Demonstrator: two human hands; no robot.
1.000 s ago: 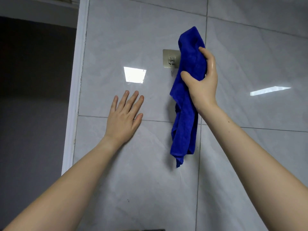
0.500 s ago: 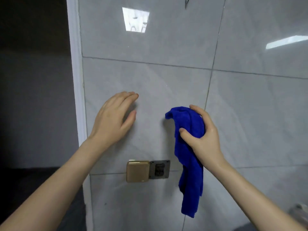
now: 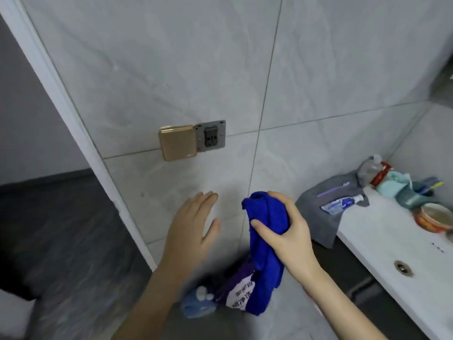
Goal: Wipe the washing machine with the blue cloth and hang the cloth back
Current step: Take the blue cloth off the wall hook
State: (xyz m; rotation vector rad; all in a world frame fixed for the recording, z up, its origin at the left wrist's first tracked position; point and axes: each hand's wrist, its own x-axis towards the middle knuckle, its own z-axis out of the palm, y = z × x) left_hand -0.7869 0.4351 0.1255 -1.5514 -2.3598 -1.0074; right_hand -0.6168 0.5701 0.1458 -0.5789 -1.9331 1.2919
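My right hand (image 3: pixel 286 231) grips the bunched blue cloth (image 3: pixel 263 273) near its top, and the rest of the cloth hangs down below my fist. My left hand (image 3: pixel 190 231) is flat and open, held in front of the grey tiled wall, left of the cloth. A white appliance top (image 3: pixel 382 236) with a small round metal fitting runs along the right edge; it may be the washing machine. The wall hook is out of view.
A gold cover plate (image 3: pixel 177 142) and a grey socket (image 3: pixel 210 136) sit on the wall above my hands. A purple detergent bag (image 3: pixel 239 288) and a blue bottle (image 3: pixel 198 303) stand on the floor below. A grey cloth (image 3: pixel 318 212), toothpaste tube (image 3: pixel 342 203), bowl (image 3: pixel 432 217) and cups lie on the white top.
My view has swung downward and rightward. My right hand has carried the cloth down from the hook to below the socket. My left hand has dropped along the wall too.
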